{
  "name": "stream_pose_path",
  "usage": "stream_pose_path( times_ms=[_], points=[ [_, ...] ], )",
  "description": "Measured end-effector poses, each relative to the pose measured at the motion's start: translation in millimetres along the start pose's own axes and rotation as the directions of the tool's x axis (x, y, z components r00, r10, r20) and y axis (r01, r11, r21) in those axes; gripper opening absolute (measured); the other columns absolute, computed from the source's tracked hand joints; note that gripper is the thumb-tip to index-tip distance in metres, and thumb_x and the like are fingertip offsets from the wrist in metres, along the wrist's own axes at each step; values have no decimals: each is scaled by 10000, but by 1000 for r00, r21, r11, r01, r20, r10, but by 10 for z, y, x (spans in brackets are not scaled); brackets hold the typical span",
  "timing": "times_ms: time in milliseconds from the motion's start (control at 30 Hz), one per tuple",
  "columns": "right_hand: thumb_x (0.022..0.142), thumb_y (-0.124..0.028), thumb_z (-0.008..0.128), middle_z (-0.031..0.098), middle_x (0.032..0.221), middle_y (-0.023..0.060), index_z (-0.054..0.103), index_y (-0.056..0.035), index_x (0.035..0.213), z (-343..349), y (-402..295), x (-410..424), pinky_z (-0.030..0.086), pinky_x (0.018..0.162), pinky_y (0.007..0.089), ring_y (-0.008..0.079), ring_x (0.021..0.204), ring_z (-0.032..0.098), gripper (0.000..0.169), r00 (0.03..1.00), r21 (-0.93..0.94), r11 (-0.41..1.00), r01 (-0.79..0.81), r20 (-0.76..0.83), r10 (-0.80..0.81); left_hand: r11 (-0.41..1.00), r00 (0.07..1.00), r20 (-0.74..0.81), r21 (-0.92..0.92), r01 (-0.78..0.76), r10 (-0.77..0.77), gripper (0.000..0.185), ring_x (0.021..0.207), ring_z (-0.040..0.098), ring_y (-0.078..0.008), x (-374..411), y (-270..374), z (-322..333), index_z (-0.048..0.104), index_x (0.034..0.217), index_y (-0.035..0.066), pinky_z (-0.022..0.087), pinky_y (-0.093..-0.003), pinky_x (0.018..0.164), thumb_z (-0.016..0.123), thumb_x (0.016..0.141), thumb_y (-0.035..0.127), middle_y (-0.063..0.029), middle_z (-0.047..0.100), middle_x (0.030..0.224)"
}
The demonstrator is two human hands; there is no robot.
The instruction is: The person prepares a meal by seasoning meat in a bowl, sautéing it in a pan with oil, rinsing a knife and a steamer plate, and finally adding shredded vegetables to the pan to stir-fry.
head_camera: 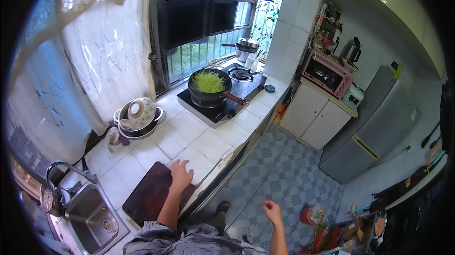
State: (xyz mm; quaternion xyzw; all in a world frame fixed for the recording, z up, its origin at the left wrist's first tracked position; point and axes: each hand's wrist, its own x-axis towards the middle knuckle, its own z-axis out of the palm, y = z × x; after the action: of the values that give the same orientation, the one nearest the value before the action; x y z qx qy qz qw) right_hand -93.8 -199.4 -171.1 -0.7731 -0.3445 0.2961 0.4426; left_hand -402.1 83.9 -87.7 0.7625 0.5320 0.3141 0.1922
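My left hand (182, 175) hovers over the far right part of a dark cutting board (147, 192), fingers spread and holding nothing. Above the floor to the right, my right hand (272, 211) has its fingers curled in, with nothing visible in it. Farther along the white tiled counter (199, 148) is a black two-burner gas stove (217, 120). On its nearer burner sits a black wok (209, 99), its wooden handle pointing right. Pale green shredded vegetable (209, 82) fills the wok, and a metal utensil handle (245, 74) sticks out over the other burner.
A stainless sink (90, 219) with a curved faucet (58, 164) is at the left. Bowls (141, 111) rest in a pot by the curtain (106, 41). Across the tiled floor are a cabinet (312, 112), pink oven (325, 73), refrigerator (369, 127) and red bucket (306, 216).
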Motion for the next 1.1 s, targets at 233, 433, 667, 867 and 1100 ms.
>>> stream_pose_path(
  times_ms=[233, 433, 667, 867, 1100],
  points=[
    [807, -88, 608, 634, 837, 41, 609, 9, 959, -632, -508, 1399, 461, 682, 233, 90, 762, 565, 181, 999, 2, 1000, 25, 37, -25, 834, 954, 299, -521, 184, -24, 423, 963, 572, -306, 1101, 719, 1509, 605, 1046, 8, 438, -359, 848, 641, 761, 318, -163, 635, 955],
    [796, -144, 579, 636, 883, 146, 609, -24, 989, -945, -1946, 3159, 477, 706, 297, 218, 794, 622, 230, 922, -233, 894, 383, 162, -353, 27, 783, 579, -800, 599, -228, 610, 1071, 490, -280, 2327, 1771, 1809, 386, 1241, 47, 412, -462, 881, 565, 829, 459, -148, 476, 1159],
    [714, -105, 617, 527, 1030, 184, 506, -51, 1128, -445, -3201, 4918, 411, 812, 393, 314, 978, 502, 433, 559, -533, 378, 757, 229, -797, -419, 737, 583, -796, 437, -342, 165, 595, 580, -224, 3043, 1922, 2086, 490, 868, 34, 512, -347, 534, 597, 794, 137, -96, 547, 713],
    [765, -180, 606, 547, 1010, 186, 486, -94, 1190, 173, -3679, 6290, 449, 757, 432, 329, 936, 558, 450, 655, -660, 148, 737, 642, -400, -542, 686, 638, -735, 406, -351, 93, 501, 504, -150, 3243, 1853, 2252, 492, 789, 37, 441, -282, 441, 553, 807, 104, -45, 484, 624],
    [803, -154, 517, 633, 776, 133, 622, -77, 958, 205, -4416, 6236, 496, 644, 402, 299, 775, 629, 202, 220, -321, -253, 913, 907, -358, -515, 660, 614, -770, 378, -434, 80, 477, 446, -93, 3356, 2059, 2330, 474, 789, 55, 420, -252, 440, 543, 815, 86, 5, 432, 597]
  ],
)
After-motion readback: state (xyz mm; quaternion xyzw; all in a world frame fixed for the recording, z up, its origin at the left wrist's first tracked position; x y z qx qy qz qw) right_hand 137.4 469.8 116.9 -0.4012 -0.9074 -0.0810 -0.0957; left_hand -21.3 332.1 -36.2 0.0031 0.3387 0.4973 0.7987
